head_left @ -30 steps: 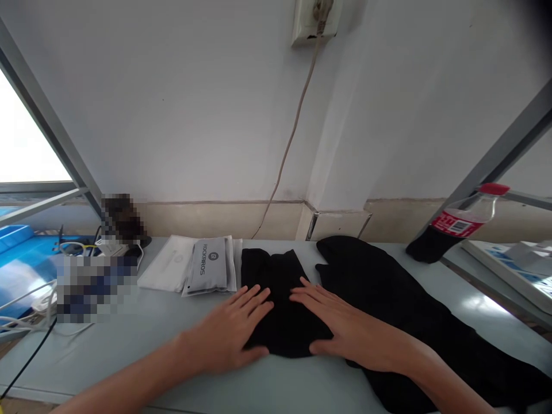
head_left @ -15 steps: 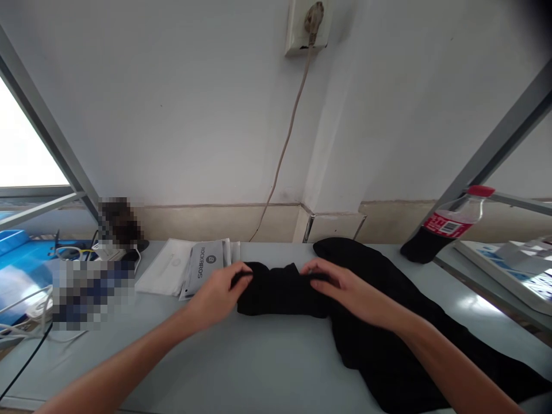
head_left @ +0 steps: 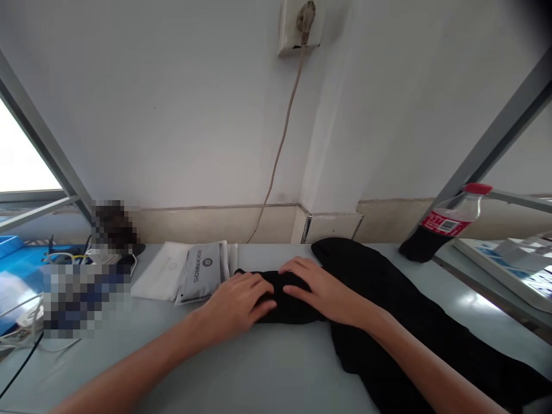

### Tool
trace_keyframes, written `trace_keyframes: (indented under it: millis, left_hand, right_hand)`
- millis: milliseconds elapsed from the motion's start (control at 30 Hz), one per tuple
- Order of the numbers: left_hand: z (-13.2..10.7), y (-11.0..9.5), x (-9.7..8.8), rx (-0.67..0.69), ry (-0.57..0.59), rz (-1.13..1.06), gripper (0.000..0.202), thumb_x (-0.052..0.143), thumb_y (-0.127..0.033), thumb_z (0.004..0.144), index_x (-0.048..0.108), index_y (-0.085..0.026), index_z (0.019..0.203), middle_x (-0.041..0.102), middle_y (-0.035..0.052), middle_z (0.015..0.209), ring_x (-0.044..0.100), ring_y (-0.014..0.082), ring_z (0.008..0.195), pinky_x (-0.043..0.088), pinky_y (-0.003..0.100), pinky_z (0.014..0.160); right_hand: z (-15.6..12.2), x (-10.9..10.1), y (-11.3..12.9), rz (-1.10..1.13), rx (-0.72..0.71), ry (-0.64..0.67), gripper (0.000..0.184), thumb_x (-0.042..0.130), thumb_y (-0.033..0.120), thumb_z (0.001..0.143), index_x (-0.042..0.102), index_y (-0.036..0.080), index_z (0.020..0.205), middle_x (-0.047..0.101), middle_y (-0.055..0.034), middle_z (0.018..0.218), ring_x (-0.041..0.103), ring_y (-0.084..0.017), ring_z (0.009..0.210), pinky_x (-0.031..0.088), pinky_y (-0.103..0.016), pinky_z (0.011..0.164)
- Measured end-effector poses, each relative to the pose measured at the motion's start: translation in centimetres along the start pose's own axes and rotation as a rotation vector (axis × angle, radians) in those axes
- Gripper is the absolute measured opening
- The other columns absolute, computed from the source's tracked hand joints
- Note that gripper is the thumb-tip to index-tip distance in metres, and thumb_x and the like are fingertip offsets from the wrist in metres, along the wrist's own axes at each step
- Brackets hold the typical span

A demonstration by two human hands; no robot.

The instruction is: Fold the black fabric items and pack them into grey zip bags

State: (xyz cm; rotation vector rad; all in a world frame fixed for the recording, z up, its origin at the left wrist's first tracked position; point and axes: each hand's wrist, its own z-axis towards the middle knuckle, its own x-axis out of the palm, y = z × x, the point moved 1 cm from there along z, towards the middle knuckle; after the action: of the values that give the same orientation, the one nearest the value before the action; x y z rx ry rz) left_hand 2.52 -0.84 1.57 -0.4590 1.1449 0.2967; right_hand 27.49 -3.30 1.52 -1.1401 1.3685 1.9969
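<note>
A folded black cloth lies on the grey table in front of me; its exact kind of garment does not show. My left hand rests on its left end, palm down, fingers spread. Over its right half lies my right hand, fingers stretched out and thumb apart. To the right, a larger black cloth pile spreads toward the front right and meets the folded piece. Just left of my left hand is a grey ROCKBROS packet on top of pale packets.
A cola bottle with a red cap leans at the right by the metal frame. White trays stand beyond it. Cables and a blue surface are at the left. A power cord hangs down the wall behind.
Both hands have gone from pinching the folded cloth's upper edge to lying on it with fingers spread. My left hand moved right and down, and the cloth looks flatter.
</note>
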Motion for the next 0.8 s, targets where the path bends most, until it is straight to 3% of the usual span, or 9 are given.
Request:
trace_keyframes:
  millis: [100, 167, 300, 367, 433, 533, 667, 733, 800]
  left_hand:
    - [-1.4, -0.5, 1.8, 0.033, 0.11, 0.109, 0.045, 0.042, -0.045, 0.109, 0.051, -0.017, 0.144, 0.059, 0.0126, 0.147, 0.051, 0.03, 0.14, 0.044, 0.048, 0.113]
    - [-2.1, -0.3, 2.9, 0.043, 0.105, 0.183, 0.053, 0.038, -0.045, 0.11, 0.043, -0.016, 0.153, 0.046, 0.0134, 0.159, 0.039, 0.0309, 0.15, 0.036, 0.051, 0.121]
    - [-2.1, 0.2, 3.5, 0.016, 0.007, 0.295, 0.051, 0.038, -0.041, 0.11, 0.054, -0.01, 0.146, 0.05, 0.0162, 0.156, 0.029, 0.0339, 0.154, 0.026, 0.057, 0.126]
    - [-1.7, 0.2, 3.2, -0.026, -0.023, 0.3, 0.044, 0.038, -0.034, 0.11, 0.062, -0.008, 0.138, 0.056, 0.0172, 0.15, 0.029, 0.0347, 0.154, 0.026, 0.059, 0.126]
    - [-1.3, 0.3, 2.7, -0.043, 0.02, 0.208, 0.04, 0.042, -0.033, 0.109, 0.065, -0.012, 0.135, 0.06, 0.0146, 0.146, 0.038, 0.0325, 0.15, 0.031, 0.056, 0.124]
    - [-0.8, 1.0, 1.2, -0.074, 0.026, 0.006, 0.035, 0.044, -0.034, 0.108, 0.065, -0.021, 0.133, 0.069, 0.0065, 0.136, 0.051, 0.0248, 0.141, 0.042, 0.044, 0.117]
    - [-0.9, 4.9, -3.3, -0.319, -0.239, 0.036, 0.034, 0.036, -0.035, 0.11, 0.065, -0.021, 0.12, 0.073, 0.0067, 0.119, 0.064, 0.0236, 0.117, 0.047, 0.039, 0.104]
    - [-1.9, 8.1, -5.6, -0.549, -0.157, 0.141, 0.035, 0.032, -0.036, 0.11, 0.062, -0.021, 0.117, 0.071, 0.0081, 0.118, 0.067, 0.0243, 0.105, 0.05, 0.036, 0.091]
    - [-3.6, 11.4, -7.1, -0.776, 0.058, 0.316, 0.034, 0.028, -0.028, 0.109, 0.06, -0.02, 0.115, 0.069, 0.0112, 0.12, 0.066, 0.0267, 0.107, 0.048, 0.037, 0.089]
  right_hand:
    - [-0.1, 1.6, -0.3, -0.04, 0.029, 0.137, 0.063, 0.038, 0.065, 0.103, 0.044, 0.031, 0.155, 0.038, -0.0089, 0.166, 0.033, -0.033, 0.152, 0.032, -0.051, 0.12]
    - [0.2, 2.2, -0.9, -0.116, 0.028, 0.146, 0.067, 0.034, 0.066, 0.103, 0.041, 0.028, 0.158, 0.035, -0.011, 0.168, 0.028, -0.035, 0.154, 0.028, -0.056, 0.121]
    - [1.0, 1.8, -0.8, -0.315, 0.027, 0.048, 0.056, 0.027, 0.058, 0.108, 0.068, 0.021, 0.12, 0.07, -0.0143, 0.127, 0.064, -0.033, 0.117, 0.044, -0.05, 0.101]
    - [1.3, 1.5, -0.4, -0.382, 0.097, 0.023, 0.057, 0.025, 0.057, 0.108, 0.067, 0.02, 0.095, 0.073, -0.0122, 0.1, 0.069, -0.03, 0.091, 0.046, -0.047, 0.089]
    - [1.5, 1.4, 0.0, -0.36, 0.196, 0.049, 0.054, 0.03, 0.063, 0.105, 0.062, 0.021, 0.093, 0.072, -0.0112, 0.09, 0.068, -0.031, 0.082, 0.047, -0.044, 0.079]
    - [1.7, 1.6, 0.4, -0.241, 0.305, 0.12, 0.048, 0.048, 0.068, 0.097, 0.057, 0.021, 0.103, 0.07, -0.0109, 0.086, 0.066, -0.033, 0.082, 0.045, -0.039, 0.069]
    - [2.3, 1.6, 1.0, -0.082, 0.245, 0.195, 0.021, 0.059, 0.044, 0.093, 0.053, 0.025, 0.088, 0.067, -0.0058, 0.092, 0.063, -0.026, 0.084, 0.046, -0.033, 0.07]
    - [2.7, 1.4, 1.3, -0.041, 0.231, 0.192, 0.016, 0.054, 0.039, 0.095, 0.05, 0.026, 0.087, 0.066, -0.0038, 0.094, 0.063, -0.024, 0.084, 0.047, -0.032, 0.072]
    - [3.0, 1.2, 1.3, 0.005, 0.299, 0.16, 0.015, 0.049, 0.041, 0.097, 0.051, 0.026, 0.094, 0.068, -0.0041, 0.093, 0.064, -0.025, 0.084, 0.048, -0.034, 0.072]
